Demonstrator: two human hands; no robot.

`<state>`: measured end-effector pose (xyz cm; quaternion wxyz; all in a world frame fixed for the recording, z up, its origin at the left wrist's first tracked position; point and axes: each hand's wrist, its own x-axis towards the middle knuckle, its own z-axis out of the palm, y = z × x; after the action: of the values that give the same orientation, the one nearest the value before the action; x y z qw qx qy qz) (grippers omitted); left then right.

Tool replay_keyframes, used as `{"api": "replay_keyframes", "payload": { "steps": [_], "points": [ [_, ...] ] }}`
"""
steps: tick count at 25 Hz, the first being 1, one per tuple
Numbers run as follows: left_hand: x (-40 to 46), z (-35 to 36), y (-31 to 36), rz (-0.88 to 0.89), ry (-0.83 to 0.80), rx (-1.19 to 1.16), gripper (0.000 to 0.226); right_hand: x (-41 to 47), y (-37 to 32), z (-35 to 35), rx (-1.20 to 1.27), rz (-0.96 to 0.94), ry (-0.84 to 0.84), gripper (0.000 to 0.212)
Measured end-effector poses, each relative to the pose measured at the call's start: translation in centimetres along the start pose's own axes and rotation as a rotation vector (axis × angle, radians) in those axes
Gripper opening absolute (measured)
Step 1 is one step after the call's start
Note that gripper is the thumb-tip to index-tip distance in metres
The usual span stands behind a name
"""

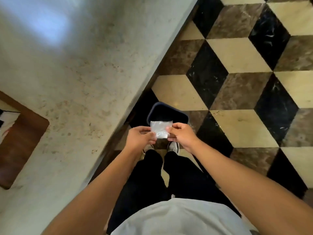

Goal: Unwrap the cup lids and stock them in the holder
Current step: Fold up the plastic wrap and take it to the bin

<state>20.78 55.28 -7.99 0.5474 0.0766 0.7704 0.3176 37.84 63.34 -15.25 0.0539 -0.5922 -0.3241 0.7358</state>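
You pinch the clear wrapper (161, 129) between left hand (139, 136) and right hand (181, 135), above the bin (153, 110) at twelve o'clock (likely discarding it); next, let go.

wrapper (161, 129) contents unreadable, blurred. bin (166, 112) near rim hidden behind wrapper and hands. left shoe (149, 148) mostly behind left hand (139, 137). wood tray (22, 143) cut by left edge.

Pale grey T-shirt (183, 217), black trousers (149, 180), grey-white sneakers (173, 147); forearms bare, no sleeves.
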Motion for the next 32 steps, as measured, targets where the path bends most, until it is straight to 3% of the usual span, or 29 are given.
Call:
{"api": "replay_keyframes", "payload": {
  "steps": [3, 13, 26, 30, 32],
  "points": [
    [5.7, 3.0, -1.5, -0.064, -0.047, 0.037, 0.026, 3.5, 1.4, -1.5, 0.044, 0.060, 0.097, 0.006],
    [25.0, 9.5, -10.8, -0.151, -0.054, 0.187, 0.022, 19.4, 8.1, -3.6, -0.005, 0.192, 0.280, 0.015],
    [44.8, 15.0, -19.0, -0.023, 0.003, 0.540, 0.025, 40.8, 17.4, -3.6, -0.008, 0.249, 0.361, 0.021],
    [47.5, 16.2, -20.4, -0.060, -0.061, 0.558, 0.038, 43.4, 19.2, -4.1, 0.064, 0.297, 0.354, 0.006],
    [47.9, 16.3, -20.7, -0.076, -0.070, 0.548, 0.045, 43.6, 19.7, -4.2, 0.091, 0.316, 0.329, 0.030]
  ]
}}
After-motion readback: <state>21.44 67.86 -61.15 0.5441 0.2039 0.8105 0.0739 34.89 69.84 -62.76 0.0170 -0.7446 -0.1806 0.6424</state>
